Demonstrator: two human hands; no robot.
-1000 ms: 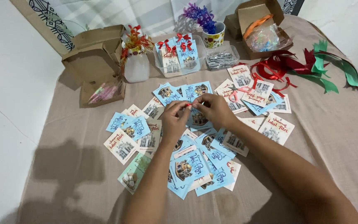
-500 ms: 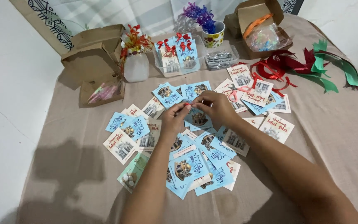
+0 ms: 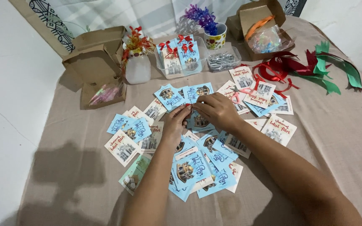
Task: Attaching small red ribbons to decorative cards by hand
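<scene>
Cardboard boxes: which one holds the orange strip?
The open cardboard box at the far right, behind the red ribbons. An orange strip lies across its clear bag; the left box holds a bag of pinkish bits instead.

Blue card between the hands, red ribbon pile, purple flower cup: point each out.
blue card (image 3: 199, 120), head view, on its lower half below the fingers.
red ribbon pile (image 3: 282, 66), head view, on the loops' middle.
purple flower cup (image 3: 215, 41), head view, on its front wall.
</scene>
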